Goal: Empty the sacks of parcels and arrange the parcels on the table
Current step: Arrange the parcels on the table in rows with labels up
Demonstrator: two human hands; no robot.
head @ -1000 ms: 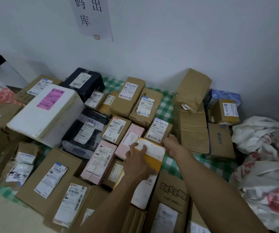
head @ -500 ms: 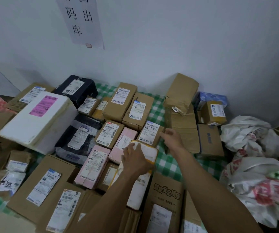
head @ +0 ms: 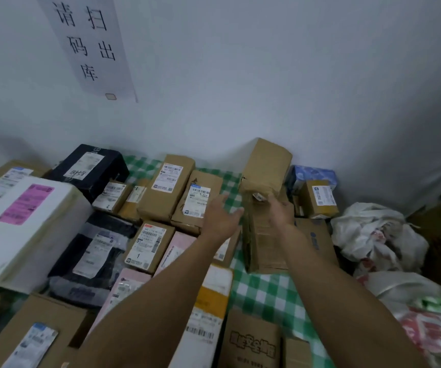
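Observation:
Many parcels cover the table with the green checked cloth (head: 264,290). My left hand (head: 220,215) is open in the air, fingers spread, above the small brown boxes. My right hand (head: 280,209) is open too, at the long brown box (head: 263,245) lying on the cloth; whether it touches the box I cannot tell. A tilted brown box (head: 265,166) leans on the wall just behind my hands. The yellow-and-white mailer (head: 211,296) lies flat below my left forearm, free of both hands.
A big white foam box (head: 20,229) with a pink label stands at left, a black box (head: 91,168) behind it. White plastic sacks (head: 373,235) are heaped at right. A paper sign (head: 91,46) hangs on the wall.
My left hand has let go of the yellow-and-white mailer and risen forward. My right hand has moved forward along the long brown box. The camera has tilted up.

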